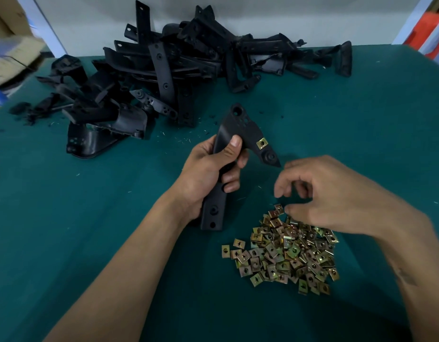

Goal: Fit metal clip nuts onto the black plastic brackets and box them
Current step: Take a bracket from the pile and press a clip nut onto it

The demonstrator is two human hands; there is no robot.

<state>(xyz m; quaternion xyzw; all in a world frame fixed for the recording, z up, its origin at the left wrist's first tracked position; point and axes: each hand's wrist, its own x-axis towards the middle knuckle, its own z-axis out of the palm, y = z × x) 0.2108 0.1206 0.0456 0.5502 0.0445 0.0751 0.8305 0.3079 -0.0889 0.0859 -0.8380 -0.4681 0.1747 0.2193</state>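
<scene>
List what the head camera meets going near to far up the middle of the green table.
Heap of brass-coloured metal clip nuts → black plastic bracket gripped in the left hand → big pile of loose black plastic brackets → white wall.

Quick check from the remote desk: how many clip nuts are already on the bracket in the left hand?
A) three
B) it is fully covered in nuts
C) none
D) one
D: the bracket gripped by the left hand shows a single brass-coloured clip nut on its right-hand tab; no other shows on its visible face.
</scene>
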